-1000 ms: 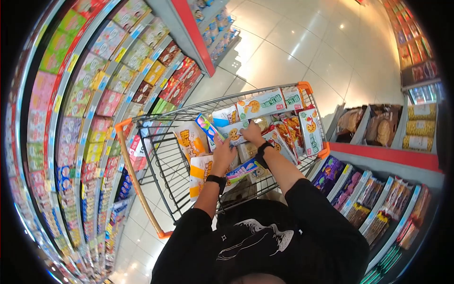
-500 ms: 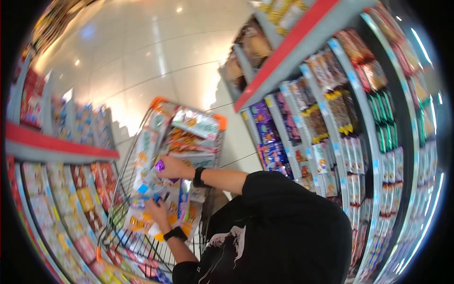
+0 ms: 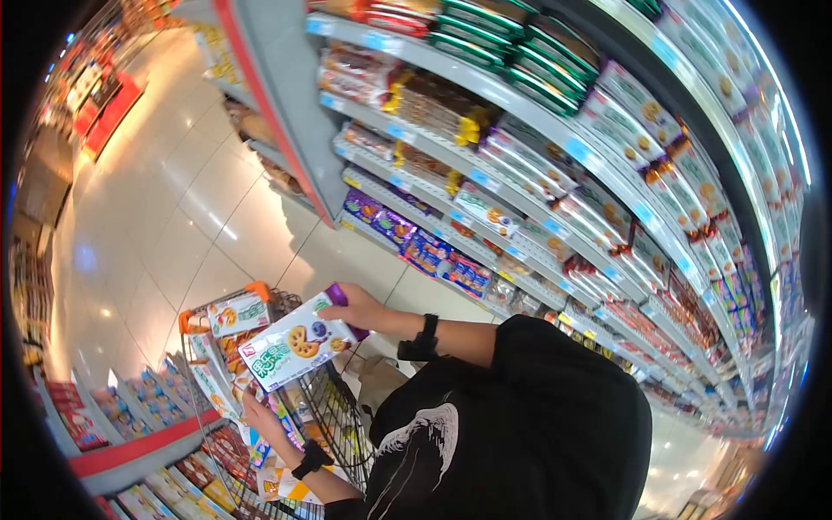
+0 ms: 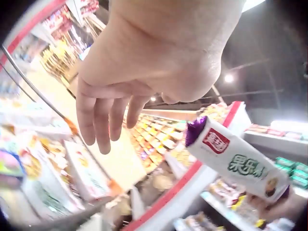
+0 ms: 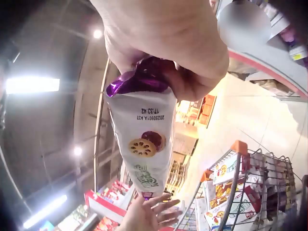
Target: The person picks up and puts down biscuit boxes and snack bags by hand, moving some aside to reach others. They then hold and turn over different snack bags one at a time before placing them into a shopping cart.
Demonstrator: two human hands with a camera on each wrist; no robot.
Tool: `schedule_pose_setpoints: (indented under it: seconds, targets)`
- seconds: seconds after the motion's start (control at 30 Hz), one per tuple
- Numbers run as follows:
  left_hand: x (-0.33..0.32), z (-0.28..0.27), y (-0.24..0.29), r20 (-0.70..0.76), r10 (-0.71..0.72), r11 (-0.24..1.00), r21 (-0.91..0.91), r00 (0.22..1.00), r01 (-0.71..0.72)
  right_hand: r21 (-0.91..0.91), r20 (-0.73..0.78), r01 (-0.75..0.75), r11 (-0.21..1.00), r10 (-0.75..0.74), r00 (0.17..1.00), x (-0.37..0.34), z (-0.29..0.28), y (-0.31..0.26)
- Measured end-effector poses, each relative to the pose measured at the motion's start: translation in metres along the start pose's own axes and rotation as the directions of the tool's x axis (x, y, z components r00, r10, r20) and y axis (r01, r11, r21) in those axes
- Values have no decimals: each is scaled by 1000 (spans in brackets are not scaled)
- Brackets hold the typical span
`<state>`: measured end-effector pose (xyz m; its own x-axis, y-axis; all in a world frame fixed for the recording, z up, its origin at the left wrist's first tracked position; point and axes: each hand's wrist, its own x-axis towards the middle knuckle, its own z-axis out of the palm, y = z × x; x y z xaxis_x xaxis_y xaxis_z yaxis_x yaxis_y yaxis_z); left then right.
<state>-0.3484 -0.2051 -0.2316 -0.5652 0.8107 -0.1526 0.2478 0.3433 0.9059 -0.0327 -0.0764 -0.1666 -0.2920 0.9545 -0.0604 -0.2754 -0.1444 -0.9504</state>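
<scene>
My right hand point(image 3: 354, 310) grips one purple end of a white cookie packet point(image 3: 299, 341) with cookies and a dark berry printed on it. The packet is held up above the shopping cart point(image 3: 334, 394). In the right wrist view, my fingers bunch the purple wrapper and the packet hangs away from them. My left hand point(image 3: 264, 420) is just below the packet's far end, over the cart. Its fingers hang loose with nothing in them in the left wrist view. Similar white packets point(image 3: 238, 315) lie in the cart beside orange-and-white bags point(image 3: 290, 487).
A long snack shelf point(image 3: 485, 186) curves along the right, stocked with similar white packets, green packs and purple bags point(image 3: 379, 217). Another shelf with a red edge point(image 3: 143, 444) stands at the lower left. Tiled floor point(image 3: 208, 208) stretches ahead of the cart.
The view has swung right towards the snack shelf. My right hand has lifted the cookie packet up out of the cart. My left hand has come away from the packs among the cart's contents.
</scene>
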Motion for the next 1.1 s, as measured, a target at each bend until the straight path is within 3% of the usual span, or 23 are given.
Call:
schedule_pose_setpoints:
  seconds: [0.03,0.1,0.13,0.2,0.23,0.3,0.33,0.37,0.47,0.53,0.57,0.6,0.67,0.73,0.77,0.8,0.87,0.9,1.0,1.03,1.07,1.1]
  targets:
    - [-11,32,30,63,55,997,-53,997,-52,12,-33,12,1000,-11,999,-16,-25,-6]
    - [-30,95,69,210,121,973,-216,970,-74,263,-61,-211,941,235,970,-47,-79,-20]
    - [-37,125,85,291,142,947,-319,946,-44,329,-126,-178,928,229,965,-64,-104,-26]
    - [-59,179,126,526,43,938,-315,849,147,440,-245,-198,876,329,912,-100,-152,-57]
    - [-73,203,152,597,91,956,-277,797,99,473,-257,-194,859,346,902,-119,-180,-66]
    - [-94,257,185,695,198,949,-312,691,42,471,-399,-25,882,238,885,-157,-215,-91]
    - [-103,284,193,721,260,926,-374,642,45,393,-511,-21,919,237,826,-177,-231,-107]
    - [-115,303,211,761,289,916,-397,581,64,409,-567,176,895,98,818,-192,-244,-113]
    - [-136,356,248,844,326,906,-407,426,113,285,-631,340,896,-91,771,-234,-285,-126]
    - [-143,387,264,897,292,930,-348,332,121,232,-683,356,905,-109,722,-251,-292,-138]
    - [-146,398,272,899,287,933,-341,331,116,177,-729,363,915,-126,672,-257,-295,-143]
    - [-149,409,278,917,272,946,-310,292,93,115,-753,275,955,-97,651,-266,-299,-145]
    - [-157,423,293,935,255,958,-278,247,65,76,-797,309,948,-129,590,-269,-293,-154]
    - [-165,424,311,942,307,944,-283,135,-170,54,-833,324,945,-136,537,-270,-296,-152]
    - [-167,424,313,952,292,941,-270,87,-203,77,-844,367,927,-135,518,-274,-303,-144]
    - [-166,425,313,957,276,945,-254,89,-205,80,-857,403,912,-144,494,-278,-304,-142]
    - [-159,429,314,975,180,966,-200,-134,-162,118,-873,503,856,-152,463,-289,-307,-135]
    - [-152,431,314,976,176,968,-195,-126,-158,133,-895,541,831,-134,425,-296,-311,-128]
    - [-130,438,311,954,297,926,-278,41,-254,169,-946,602,780,-43,320,-317,-313,-113]
    - [-117,444,309,936,338,923,-311,95,-226,146,-958,623,768,-48,284,-322,-311,-112]
    - [-106,449,309,940,330,926,-303,93,-224,122,-968,643,756,-53,246,-325,-309,-111]
    - [-98,453,313,902,404,896,-357,152,-266,124,-969,642,757,-45,241,-327,-308,-111]
